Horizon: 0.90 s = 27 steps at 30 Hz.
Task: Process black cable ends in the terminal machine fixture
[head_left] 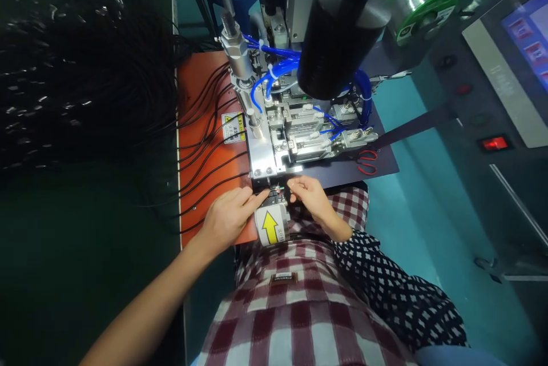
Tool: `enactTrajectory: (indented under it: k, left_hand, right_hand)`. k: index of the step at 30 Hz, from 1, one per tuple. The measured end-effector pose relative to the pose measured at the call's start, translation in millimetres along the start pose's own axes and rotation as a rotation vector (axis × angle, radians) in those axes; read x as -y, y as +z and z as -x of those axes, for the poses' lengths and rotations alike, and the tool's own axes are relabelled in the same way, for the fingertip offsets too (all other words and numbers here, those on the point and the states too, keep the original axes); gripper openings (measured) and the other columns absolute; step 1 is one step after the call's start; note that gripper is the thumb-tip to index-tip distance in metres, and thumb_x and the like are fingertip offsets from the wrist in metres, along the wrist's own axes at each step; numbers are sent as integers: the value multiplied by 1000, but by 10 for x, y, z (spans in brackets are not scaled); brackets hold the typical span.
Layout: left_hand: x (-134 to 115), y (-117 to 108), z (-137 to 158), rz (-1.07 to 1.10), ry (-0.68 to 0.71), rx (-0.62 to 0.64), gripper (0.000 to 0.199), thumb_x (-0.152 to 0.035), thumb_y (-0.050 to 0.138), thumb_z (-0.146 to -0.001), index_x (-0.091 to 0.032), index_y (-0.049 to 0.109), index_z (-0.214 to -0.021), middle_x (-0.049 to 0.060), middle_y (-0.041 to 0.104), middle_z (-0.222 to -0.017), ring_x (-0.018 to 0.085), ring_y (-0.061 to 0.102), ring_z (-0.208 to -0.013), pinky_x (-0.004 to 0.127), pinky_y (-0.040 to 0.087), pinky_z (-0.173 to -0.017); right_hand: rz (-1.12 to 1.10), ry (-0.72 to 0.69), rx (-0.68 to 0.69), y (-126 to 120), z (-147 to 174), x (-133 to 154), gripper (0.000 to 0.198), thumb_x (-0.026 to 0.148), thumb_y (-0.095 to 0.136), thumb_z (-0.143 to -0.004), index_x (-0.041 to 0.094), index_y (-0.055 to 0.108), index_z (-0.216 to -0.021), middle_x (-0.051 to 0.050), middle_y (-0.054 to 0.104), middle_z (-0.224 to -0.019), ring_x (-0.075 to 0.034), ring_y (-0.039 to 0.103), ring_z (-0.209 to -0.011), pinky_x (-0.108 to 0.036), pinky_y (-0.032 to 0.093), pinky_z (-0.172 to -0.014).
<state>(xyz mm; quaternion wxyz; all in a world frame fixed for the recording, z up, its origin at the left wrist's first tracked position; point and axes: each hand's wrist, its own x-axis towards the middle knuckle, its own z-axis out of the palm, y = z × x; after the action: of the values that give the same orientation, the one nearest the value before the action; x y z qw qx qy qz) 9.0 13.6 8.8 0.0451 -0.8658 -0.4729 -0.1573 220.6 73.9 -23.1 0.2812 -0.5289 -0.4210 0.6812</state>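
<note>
At the near end of the machine sits a small loading fixture (274, 199) with fine coloured wire ends (279, 189) on it. My left hand (229, 214) lies over the orange board, its index finger reaching to the fixture and pressing there. A black cable (192, 228) runs in beneath that hand, and its grip on the cable is partly hidden. My right hand (314, 197) is just right of the wire ends, thumb and index finger pinched together. Whatever is between them is too small to make out. Below the fixture is a white cover with a yellow arrow (269, 228).
Several black cables (214, 169) cross the orange board (188, 92) from a dark bundle at left. The machine (308, 132) carries metal clamps and blue air tubes (282, 66). Red-handled scissors (367, 161) lie at right. A solder wire spool (423, 3) hangs above; a black cylinder (329, 46) overhangs.
</note>
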Motion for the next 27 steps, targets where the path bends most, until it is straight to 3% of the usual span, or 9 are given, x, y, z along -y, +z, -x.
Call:
enactTrajectory:
  k: [11,17,21,27]
  left_hand:
    - [13,34,43,11,0,5,32,-10,39,-95,-12,65,-114,3,54,-69,16,50,-66,28,38,-59]
    - [19,28,25,40,-15,15,33,-10,38,-95,-13,66,-113,5,59,-74,16,53,-67,28,40,-60]
    - [17,37,28,75,-17,4,33,-10,39,-95,-13,66,-113,7,62,-78,17,55,-69,28,42,-60]
    - [12,43,37,91,-34,2,33,-11,39,-95,-14,65,-115,6,62,-79,16,56,-69,27,44,-60]
  right_hand:
    - [-19,-57,113,73,48,63,20,35,68,-75,17,60,-75,2,59,-66,-11,54,-53,-26,43,-54]
    - [103,-16,140,18,43,79,19,34,59,-82,17,62,-75,2,58,-56,-13,54,-50,-26,43,-54]
    - [349,-205,-8,51,91,113,23,39,56,-87,19,67,-85,0,64,-67,-14,55,-56,-27,42,-55]
    - [568,-461,-133,163,154,129,19,33,55,-90,21,66,-80,-3,65,-73,-16,56,-65,-29,43,-64]
